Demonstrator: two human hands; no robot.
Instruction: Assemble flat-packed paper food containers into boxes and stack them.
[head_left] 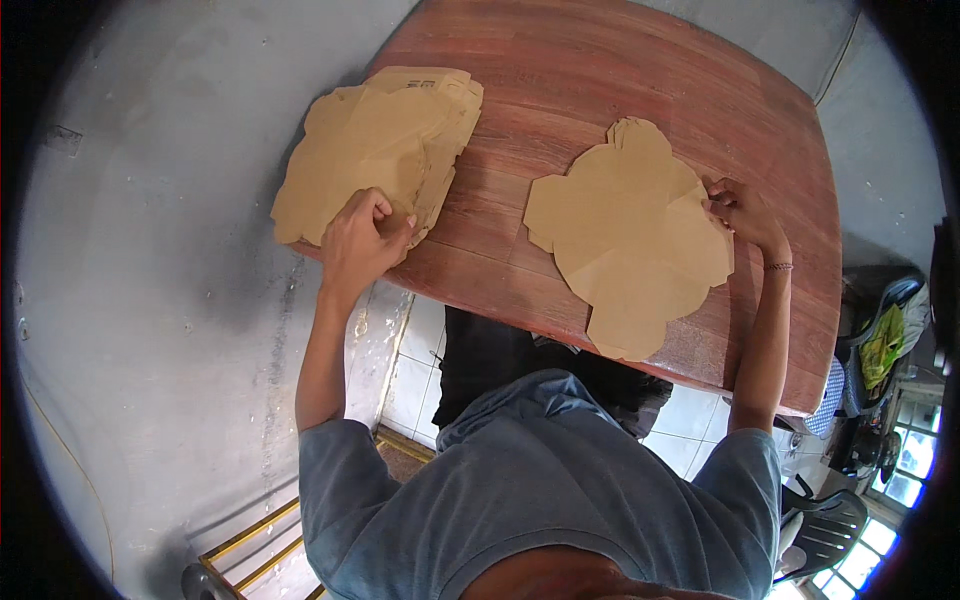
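Two bare hands at work over a reddish-brown wood-plank bench (600, 60), seen from above. The hands are well apart from each other. The left hand (366, 236) has its fingers curled and its thumb drawn in toward them at the near right corner of a thick stack of flat brown cardboard cut-outs (360, 135); whether a sheet is pinched there cannot be told. The right hand (738, 212), with a thin dark bracelet (778, 267) at its wrist, has its fingertips at the right edge of a flat brown cardboard cut-out with rounded lobes and straight tabs (630, 235); whether the edge is gripped or only touched cannot be told.

Principal relation: the lobed cut-out lies between the two hands, directly left of the right hand, which is much the nearer; the left hand is well apart from it, with bare bench between. Its slightly longer axis runs from far to near, across the line joining the hands. One narrow tab points away from the wearer, beyond the right hand; the opposite tab points toward the wearer, reaching about to the bench's near edge. Layered outlines at the far tab suggest more than one sheet. The thick stack extends beyond and to both sides of the left hand, its long axis slanting from near left to far right.
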